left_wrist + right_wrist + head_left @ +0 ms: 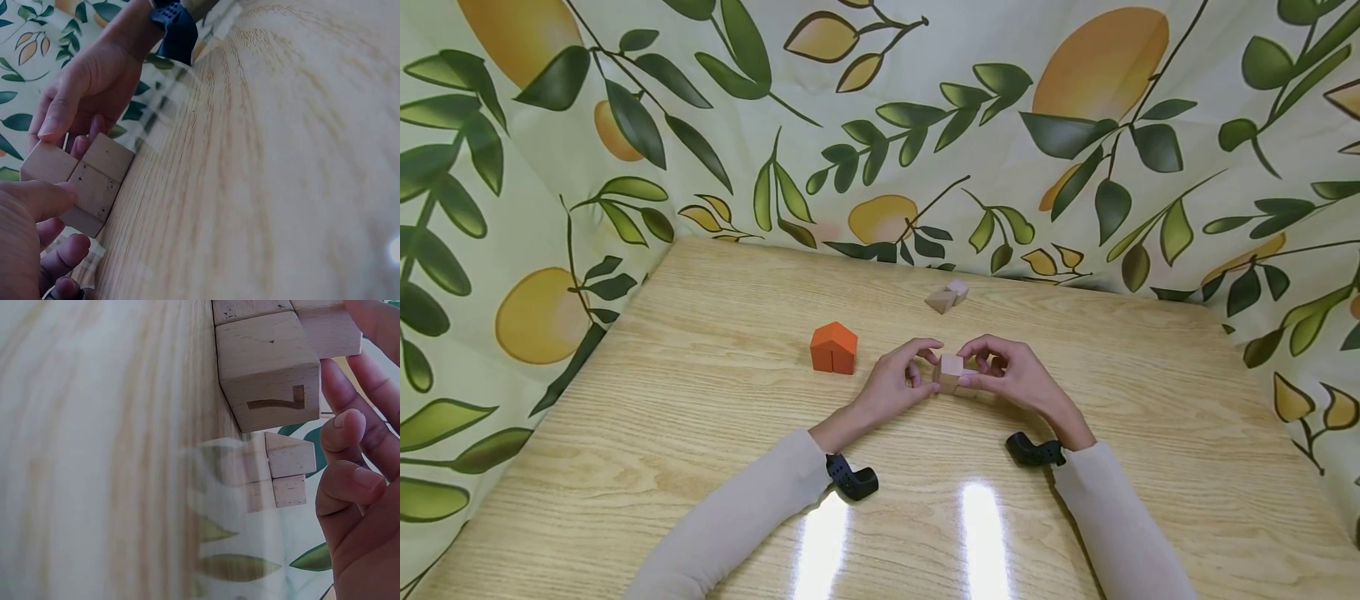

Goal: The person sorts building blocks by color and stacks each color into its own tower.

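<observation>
Small plain wooden blocks form a compact cluster between the two hands. One wooden block rests on top of others on the table. The left hand holds the cluster from its left, thumb at the front and index finger arched behind; its thumb touches the blocks in the left wrist view. From the right, the right hand pinches the upper block between thumb and fingers. A lower block shows a dark mark like a 7. The hands partly hide the cluster.
An orange house-shaped block form with a seam stands left of the hands. Farther back lie a wooden wedge and a pale block. Patterned cloth borders the wooden table at the back and sides.
</observation>
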`<state>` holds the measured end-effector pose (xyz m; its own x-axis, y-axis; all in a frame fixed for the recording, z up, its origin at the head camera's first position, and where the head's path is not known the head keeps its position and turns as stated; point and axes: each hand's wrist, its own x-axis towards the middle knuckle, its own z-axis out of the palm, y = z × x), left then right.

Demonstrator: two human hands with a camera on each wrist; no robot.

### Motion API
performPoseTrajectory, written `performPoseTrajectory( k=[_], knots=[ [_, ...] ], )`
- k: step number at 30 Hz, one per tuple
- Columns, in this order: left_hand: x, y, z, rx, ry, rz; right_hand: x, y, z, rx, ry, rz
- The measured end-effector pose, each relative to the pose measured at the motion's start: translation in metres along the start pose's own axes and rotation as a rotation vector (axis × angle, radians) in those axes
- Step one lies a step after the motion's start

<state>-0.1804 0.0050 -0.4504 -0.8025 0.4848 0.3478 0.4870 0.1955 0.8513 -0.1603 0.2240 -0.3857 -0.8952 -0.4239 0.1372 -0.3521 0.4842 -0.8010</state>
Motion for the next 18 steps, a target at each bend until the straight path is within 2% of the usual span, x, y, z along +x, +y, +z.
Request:
performPoseTrajectory(
  k=[18],
  knots=[
    [0.0000, 0.0007, -0.0002, 0.008, 0.009, 0.010, 0.0005, 0.0004, 0.0002, 0.013, -0.002, -0.004]
  ],
)
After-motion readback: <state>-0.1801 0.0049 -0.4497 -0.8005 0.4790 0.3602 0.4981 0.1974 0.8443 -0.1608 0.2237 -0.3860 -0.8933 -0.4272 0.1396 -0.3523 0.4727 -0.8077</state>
